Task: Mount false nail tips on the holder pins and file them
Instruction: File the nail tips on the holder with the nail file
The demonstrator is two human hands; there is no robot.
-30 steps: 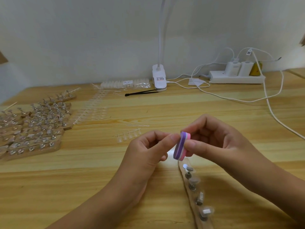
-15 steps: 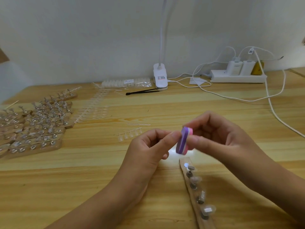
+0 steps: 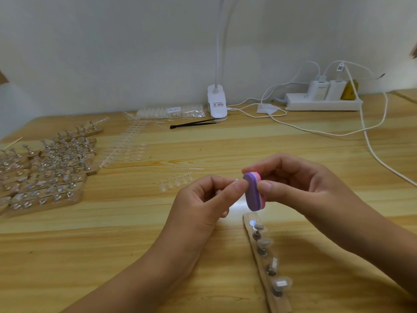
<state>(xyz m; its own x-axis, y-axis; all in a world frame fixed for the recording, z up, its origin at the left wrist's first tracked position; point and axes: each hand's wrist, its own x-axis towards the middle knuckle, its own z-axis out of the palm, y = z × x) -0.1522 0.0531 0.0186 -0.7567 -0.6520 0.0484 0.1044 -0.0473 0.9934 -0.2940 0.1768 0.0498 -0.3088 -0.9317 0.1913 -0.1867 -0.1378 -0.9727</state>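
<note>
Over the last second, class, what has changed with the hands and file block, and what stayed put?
The right hand has turned the purple-pink file block so more of its purple face shows. Nothing taken up or let go: the left hand still pinches a clear nail tip against it. The holder strip lies unmoved.

Worktop layout, ref. clip lamp
Clip lamp (image 3: 217, 103) at back of worktop (image 3: 112, 245). Bagged tips (image 3: 171, 110) just left of it; tweezers (image 3: 194, 124) just before it; power strip (image 3: 322, 104) to its right. Stacked holders (image 3: 45, 172) far left, nearer. Well before lamp, left to right: left hand (image 3: 203, 206), nail tip (image 3: 236, 180), file block (image 3: 254, 192), right hand (image 3: 300, 184); holder strip (image 3: 268, 267) nearest, on worktop.
</note>
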